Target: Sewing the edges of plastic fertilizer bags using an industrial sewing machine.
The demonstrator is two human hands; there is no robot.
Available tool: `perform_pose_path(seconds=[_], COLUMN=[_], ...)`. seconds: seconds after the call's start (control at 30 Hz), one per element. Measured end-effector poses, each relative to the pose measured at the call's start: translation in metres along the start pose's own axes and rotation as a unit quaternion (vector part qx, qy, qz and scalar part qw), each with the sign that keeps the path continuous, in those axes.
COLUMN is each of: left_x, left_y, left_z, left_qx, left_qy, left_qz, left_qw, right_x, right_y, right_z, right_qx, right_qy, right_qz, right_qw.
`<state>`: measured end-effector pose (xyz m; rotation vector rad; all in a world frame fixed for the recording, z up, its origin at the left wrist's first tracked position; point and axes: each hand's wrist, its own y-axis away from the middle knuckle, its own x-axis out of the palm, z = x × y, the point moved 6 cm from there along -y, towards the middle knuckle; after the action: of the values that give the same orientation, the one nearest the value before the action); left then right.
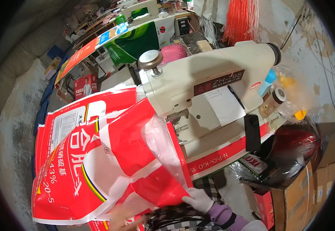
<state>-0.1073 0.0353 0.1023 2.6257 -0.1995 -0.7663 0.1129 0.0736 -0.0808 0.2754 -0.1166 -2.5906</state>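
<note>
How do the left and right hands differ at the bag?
The right hand is fairly sharp; the left hand is blurred. The right hand, apparently white-gloved, pinches the red-and-white bag by its edge; the left hand's hold is unclear. Both are at the bag's near side.

Big white letters and numbers are running along the red and white bag [115,159]. Pale letters and numbers are showing on the dark name plate [218,82] of the sewing machine [188,75]. Writing too faint to read is sitting on the white paper [225,107]. White letters and numbers are lying along the red strip [231,154], and white writing is showing on the red box [85,87].
</note>
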Motion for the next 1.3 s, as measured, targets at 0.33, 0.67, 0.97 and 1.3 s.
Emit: perform_pose_path(seconds=[0.33,0.67,0.97,1.3], left_x=[-0.203,-0.305,-0.012,0.178], left_y=[-0.014,0.063,0.216,0.513], left_z=[0.182,0.334,0.345,0.482], left_qx=[0.145,-0.02,-0.275,-0.695], left_qy=[-0.531,-0.137,0.538,-0.089], left_qz=[-0.245,-0.583,-0.338,-0.488], left_qw=[0.798,0.801,0.722,0.521], right_x=[0.035,0.136,0.017,0.26], right_y=[-0.052,-0.068,-0.164,-0.027], right_z=[0.015,0.164,0.138,0.103], right_qx=[-0.103,-0.297,-0.184,-0.454], right_qy=[-0.017,0.229,0.327,0.293], right_qz=[-0.072,0.176,-0.287,0.318], right_qw=[0.992,0.91,0.881,0.779])
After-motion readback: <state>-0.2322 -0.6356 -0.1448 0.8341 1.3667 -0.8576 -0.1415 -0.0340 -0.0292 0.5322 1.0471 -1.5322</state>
